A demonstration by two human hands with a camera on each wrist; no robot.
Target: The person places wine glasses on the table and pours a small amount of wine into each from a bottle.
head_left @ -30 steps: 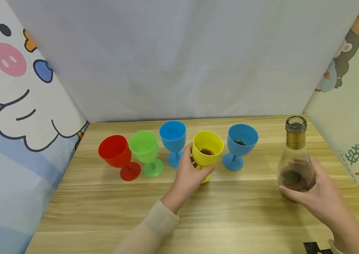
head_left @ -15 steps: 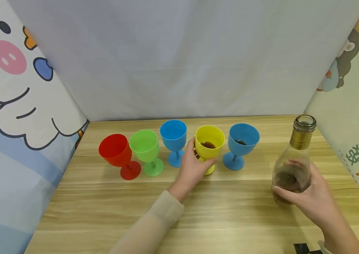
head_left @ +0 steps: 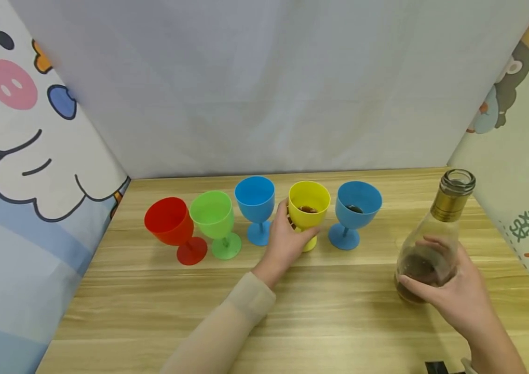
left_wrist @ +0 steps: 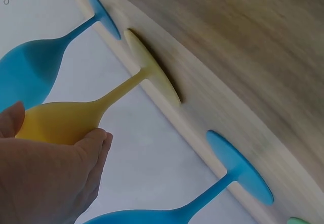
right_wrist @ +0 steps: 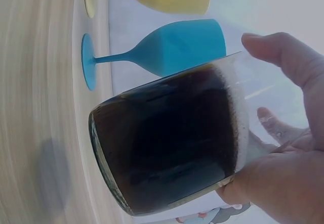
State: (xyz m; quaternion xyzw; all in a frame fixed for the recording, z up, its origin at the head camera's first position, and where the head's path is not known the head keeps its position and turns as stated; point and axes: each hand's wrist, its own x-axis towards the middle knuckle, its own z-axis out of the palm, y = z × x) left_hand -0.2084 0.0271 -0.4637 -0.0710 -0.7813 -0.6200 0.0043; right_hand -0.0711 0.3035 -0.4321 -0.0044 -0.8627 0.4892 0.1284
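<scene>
The bottle looks like clear, glossy glass with a shiny, metallic gold neck band. The yellow goblet, red goblet, green goblet and blue goblets all appear to be smooth, satiny plastic. The bench shows smooth wood grain; the backdrop and sleeve look like matt cloth.

Head view: from above, facing forward and down over the tabletop. Wrist views: close range, turned sideways, sharing the yellow goblet, centre-left in the left-wrist frame, top in the right-wrist frame.
</scene>
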